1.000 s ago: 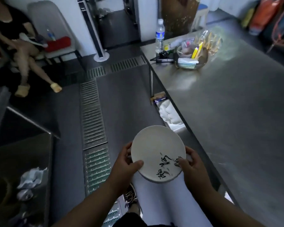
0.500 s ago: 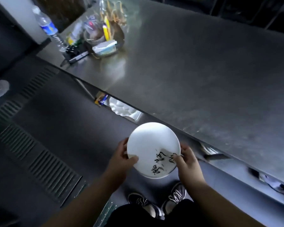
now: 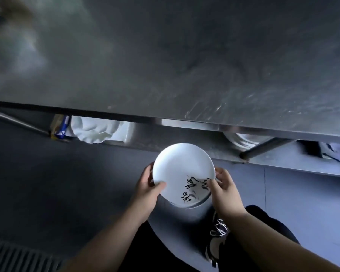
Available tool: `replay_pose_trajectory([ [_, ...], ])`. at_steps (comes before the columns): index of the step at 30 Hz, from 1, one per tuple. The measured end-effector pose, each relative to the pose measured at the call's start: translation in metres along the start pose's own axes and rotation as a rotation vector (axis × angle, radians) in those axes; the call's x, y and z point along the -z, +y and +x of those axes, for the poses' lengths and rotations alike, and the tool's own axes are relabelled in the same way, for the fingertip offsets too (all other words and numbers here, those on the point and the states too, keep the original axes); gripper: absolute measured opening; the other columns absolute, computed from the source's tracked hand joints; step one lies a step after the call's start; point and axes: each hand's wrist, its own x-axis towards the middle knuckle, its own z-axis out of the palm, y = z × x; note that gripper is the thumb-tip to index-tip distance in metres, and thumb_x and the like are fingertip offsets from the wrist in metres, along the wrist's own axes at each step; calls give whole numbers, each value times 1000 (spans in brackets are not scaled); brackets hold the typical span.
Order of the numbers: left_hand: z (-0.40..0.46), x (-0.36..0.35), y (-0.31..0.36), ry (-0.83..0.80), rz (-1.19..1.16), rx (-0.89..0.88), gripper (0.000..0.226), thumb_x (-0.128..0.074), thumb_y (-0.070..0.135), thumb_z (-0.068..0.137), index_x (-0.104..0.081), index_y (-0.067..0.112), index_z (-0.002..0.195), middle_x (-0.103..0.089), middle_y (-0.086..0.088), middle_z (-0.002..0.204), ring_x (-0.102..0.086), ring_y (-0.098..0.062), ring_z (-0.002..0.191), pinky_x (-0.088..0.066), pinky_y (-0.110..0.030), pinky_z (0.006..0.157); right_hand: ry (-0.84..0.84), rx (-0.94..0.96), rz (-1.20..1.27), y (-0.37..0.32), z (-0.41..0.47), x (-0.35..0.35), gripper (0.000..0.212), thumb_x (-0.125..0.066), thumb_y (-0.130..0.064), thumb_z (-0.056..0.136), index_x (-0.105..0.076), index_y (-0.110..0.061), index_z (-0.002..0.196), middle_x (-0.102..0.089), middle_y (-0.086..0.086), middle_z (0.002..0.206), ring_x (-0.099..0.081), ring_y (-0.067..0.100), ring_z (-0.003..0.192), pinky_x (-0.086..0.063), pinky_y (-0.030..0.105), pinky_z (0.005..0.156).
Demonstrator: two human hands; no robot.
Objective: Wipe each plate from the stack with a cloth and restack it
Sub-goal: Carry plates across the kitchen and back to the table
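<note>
Two hands are holding a white plate (image 3: 180, 169) with black brushwork. The left hand (image 3: 145, 190) and right hand (image 3: 225, 190) are each grasping its rim, thumbs on top.

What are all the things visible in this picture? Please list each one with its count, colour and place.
plate: 1, white with black brush marks, held in the air in front of the table edge
table: 1, grey steel, across the top
scalloped dishes: count unclear, white, on the shelf under the table, left
stacked plates: count unclear, white, under the table, right
floor grate: 1, grey, bottom left
shoe: 1, dark with white laces, below the plate
left hand: holds the plate's left rim
right hand: holds the plate's right rim
</note>
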Motion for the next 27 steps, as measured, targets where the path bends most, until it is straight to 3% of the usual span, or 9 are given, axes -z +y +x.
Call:
replay_pose_trajectory([
  [3, 59, -6, -42, -16, 19, -17, 62, -65, 17, 76, -61, 46, 130, -73, 8, 125, -67, -17, 119, -53, -52, 105, 57, 8, 12, 35, 52, -21, 26, -58, -13, 97, -62, -29, 117, -73, -12, 110, -69, -6, 89, -50, 22, 76],
  [6, 116, -14, -77, -16, 21, -12, 55, -64, 19, 76, -64, 51, 121, -75, 12, 117, -68, -15, 114, -54, -49, 103, 130, -8, -15, 69, 106, -45, 22, -56, -23, 96, -61, -28, 118, -71, -10, 109, -70, 7, 95, -53, 31, 77],
  [9, 169, -22, -108, -32, 23, -30, 47, -63, 8, 87, -65, 42, 119, -76, 11, 111, -68, -16, 108, -53, -42, 95, 170, -23, -56, 99, 156, -64, 20, -53, -30, 94, -58, -27, 114, -70, -1, 109, -68, 22, 102, -57, 43, 90],
  [14, 247, -34, -143, -40, 39, -42, 45, -59, 1, 92, -67, 43, 106, -75, 10, 102, -64, -19, 100, -51, -39, 86, 200, -9, -113, 125, 223, -83, 28, -51, -28, 98, -54, -23, 125, -68, 2, 116, -65, 26, 107, -54, 42, 94],
  [17, 282, -41, -153, -41, 49, -58, 38, -60, 15, 80, -66, 42, 106, -74, 8, 101, -64, -20, 96, -48, -38, 81, 205, 16, -139, 132, 260, -88, 34, -51, -27, 98, -58, -17, 129, -69, 5, 119, -65, 28, 110, -53, 43, 97],
  [21, 322, -45, -160, -17, 94, -60, 44, -57, 26, 72, -62, 41, 113, -73, 7, 103, -63, -24, 95, -49, -39, 78, 195, 31, -147, 130, 291, -92, 35, -51, -30, 98, -60, -19, 131, -69, 5, 122, -65, 27, 112, -52, 44, 101],
  [24, 344, -50, -160, 9, 128, -84, 42, -55, 30, 74, -59, 41, 114, -72, 5, 107, -66, -32, 107, -57, -50, 91, 191, 66, -147, 121, 308, -95, 39, -50, -29, 98, -60, -19, 135, -69, 3, 124, -64, 27, 114, -52, 42, 101],
  [27, 362, -55, -148, 16, 154, -99, 50, -57, 30, 82, -53, 41, 130, -68, 5, 118, -63, -28, 110, -57, -45, 94, 181, 96, -139, 113, 329, -96, 41, -50, -24, 97, -61, -19, 136, -70, 4, 121, -65, 27, 113, -53, 40, 99],
])
